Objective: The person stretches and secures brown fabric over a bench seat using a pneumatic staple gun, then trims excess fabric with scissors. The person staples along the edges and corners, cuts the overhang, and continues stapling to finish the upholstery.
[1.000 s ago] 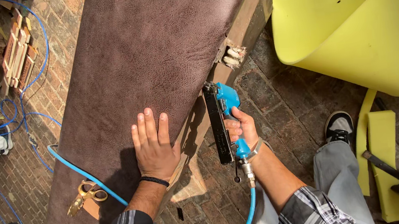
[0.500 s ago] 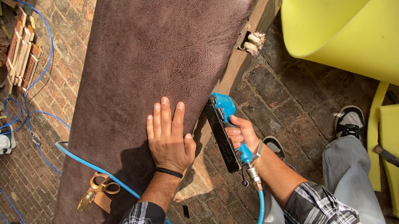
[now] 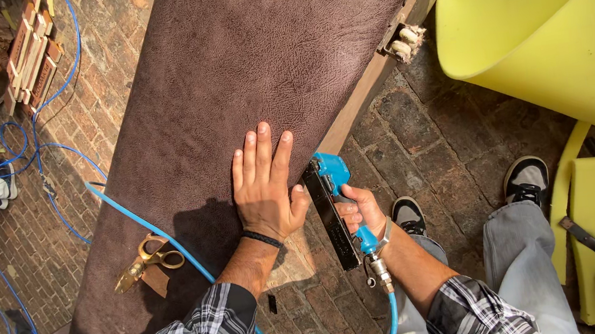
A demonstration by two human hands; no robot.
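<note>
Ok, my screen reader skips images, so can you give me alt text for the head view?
A left hand lies flat on brown leather draped over a panel, while the right hand holds a blue staple gun at its edge. Scissors lie on the leather, and yellow foam stands on the brick floor.

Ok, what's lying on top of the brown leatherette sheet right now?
The left hand presses flat on the brown leatherette sheet. Brass-handled scissors and a blue air hose lie on it too. Whatever is underneath is covered, apart from a wooden frame edge.
</note>
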